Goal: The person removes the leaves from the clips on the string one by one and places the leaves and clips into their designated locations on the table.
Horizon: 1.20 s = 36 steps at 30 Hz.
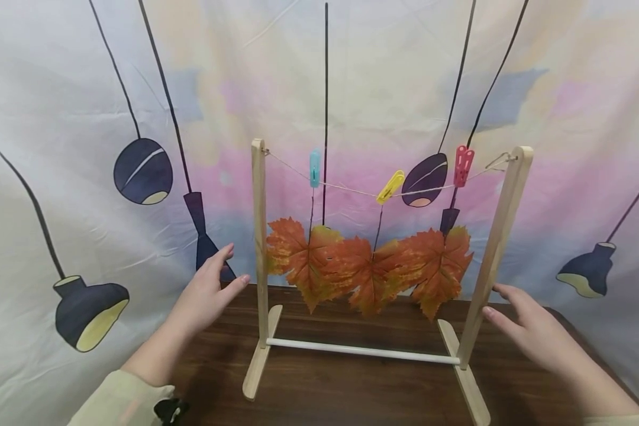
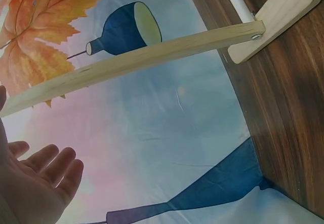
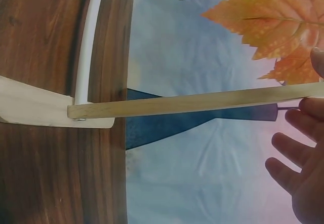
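A small wooden stand [image 1: 259, 248] has a string [image 1: 351, 189] tied between its two upright posts. Blue [image 1: 315, 168], yellow [image 1: 391, 187] and red [image 1: 462, 167] clothespins sit on the string, with orange maple leaves [image 1: 370, 272] hanging side by side below. My left hand [image 1: 210, 290] is held beside the left post, apart from it, fingers loosely spread and nothing in them. At the right post [image 1: 503, 236], my right hand [image 1: 532, 325] has its thumb and index fingertips at the wood; whether they touch cannot be made out. Its other fingers [image 3: 291, 150] are loosely extended.
The stand's feet [image 1: 255, 378] and white crossbar [image 1: 362, 351] are low on a dark wooden table [image 1: 351, 393]. Directly behind hangs a pastel cloth backdrop [image 1: 394, 71] printed with dark lamps. A black item [image 1: 169, 409] is at the left sleeve cuff.
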Each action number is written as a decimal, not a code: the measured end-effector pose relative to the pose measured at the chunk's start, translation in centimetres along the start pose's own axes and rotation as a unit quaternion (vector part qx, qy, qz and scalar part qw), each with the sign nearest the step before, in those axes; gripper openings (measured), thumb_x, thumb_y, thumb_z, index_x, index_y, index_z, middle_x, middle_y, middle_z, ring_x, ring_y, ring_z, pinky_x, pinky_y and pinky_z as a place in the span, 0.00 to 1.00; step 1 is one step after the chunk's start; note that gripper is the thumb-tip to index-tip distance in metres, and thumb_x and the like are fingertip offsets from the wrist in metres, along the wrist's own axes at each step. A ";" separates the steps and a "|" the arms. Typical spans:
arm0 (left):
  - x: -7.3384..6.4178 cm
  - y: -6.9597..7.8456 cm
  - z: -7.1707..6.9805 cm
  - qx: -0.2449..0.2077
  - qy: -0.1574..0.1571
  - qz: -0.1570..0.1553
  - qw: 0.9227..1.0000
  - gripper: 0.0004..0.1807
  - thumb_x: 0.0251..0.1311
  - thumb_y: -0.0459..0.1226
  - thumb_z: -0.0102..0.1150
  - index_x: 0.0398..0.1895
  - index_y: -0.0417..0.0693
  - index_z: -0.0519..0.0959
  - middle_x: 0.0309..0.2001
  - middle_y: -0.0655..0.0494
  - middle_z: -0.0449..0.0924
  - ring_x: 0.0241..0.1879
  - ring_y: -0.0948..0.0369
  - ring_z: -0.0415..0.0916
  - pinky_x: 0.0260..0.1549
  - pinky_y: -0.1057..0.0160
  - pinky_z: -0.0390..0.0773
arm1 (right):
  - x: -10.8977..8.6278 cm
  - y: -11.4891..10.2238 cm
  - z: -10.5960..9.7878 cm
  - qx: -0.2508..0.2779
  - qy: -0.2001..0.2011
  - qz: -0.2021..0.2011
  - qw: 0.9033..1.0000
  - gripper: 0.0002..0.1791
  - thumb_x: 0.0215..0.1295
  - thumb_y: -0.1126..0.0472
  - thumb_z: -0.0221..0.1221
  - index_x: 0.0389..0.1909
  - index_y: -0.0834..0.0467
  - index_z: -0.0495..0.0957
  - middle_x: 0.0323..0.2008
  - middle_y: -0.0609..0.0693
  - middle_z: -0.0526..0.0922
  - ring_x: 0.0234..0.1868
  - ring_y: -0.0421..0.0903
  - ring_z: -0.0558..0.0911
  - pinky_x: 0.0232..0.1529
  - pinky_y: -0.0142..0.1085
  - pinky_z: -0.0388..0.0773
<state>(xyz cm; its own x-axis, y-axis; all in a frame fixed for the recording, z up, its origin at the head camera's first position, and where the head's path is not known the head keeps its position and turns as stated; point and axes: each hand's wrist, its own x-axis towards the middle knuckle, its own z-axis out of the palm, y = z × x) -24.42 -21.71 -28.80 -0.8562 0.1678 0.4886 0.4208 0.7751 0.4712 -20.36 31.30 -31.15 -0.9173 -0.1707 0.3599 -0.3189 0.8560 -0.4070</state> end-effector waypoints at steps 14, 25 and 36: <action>0.5 0.6 -1.3 -0.030 -0.006 -0.010 0.999 0.40 0.64 0.52 0.53 0.73 0.47 0.49 0.65 0.40 0.59 0.58 0.43 0.64 0.48 0.39 0.68 | 0.2 -0.8 -1.3 0.012 0.018 -0.017 1.000 0.33 0.70 0.51 0.51 0.66 0.69 0.57 0.60 0.71 0.64 0.54 0.70 0.69 0.44 0.64 0.67; 1.4 1.7 -2.3 -0.030 0.002 0.000 1.000 0.39 0.64 0.51 0.52 0.73 0.48 0.49 0.65 0.41 0.59 0.58 0.44 0.65 0.49 0.40 0.69 | 0.6 -1.5 -2.4 0.011 0.033 -0.035 0.999 0.32 0.70 0.54 0.51 0.66 0.69 0.57 0.59 0.72 0.64 0.50 0.72 0.71 0.42 0.65 0.68; 1.6 1.9 -2.7 -0.035 0.009 0.009 0.999 0.40 0.65 0.49 0.52 0.73 0.47 0.48 0.66 0.41 0.59 0.58 0.44 0.64 0.49 0.40 0.68 | 0.7 -2.1 -3.6 0.011 0.039 -0.040 0.998 0.32 0.69 0.54 0.53 0.67 0.68 0.56 0.60 0.71 0.64 0.50 0.72 0.70 0.40 0.66 0.67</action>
<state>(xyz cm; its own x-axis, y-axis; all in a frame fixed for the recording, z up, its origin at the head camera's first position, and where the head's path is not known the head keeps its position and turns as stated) -24.21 -21.60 -25.17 -0.8435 0.1696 0.5096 0.4561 0.7271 0.5131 -19.49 31.14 -27.06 -0.8681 -0.1986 0.4550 -0.3955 0.8306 -0.3920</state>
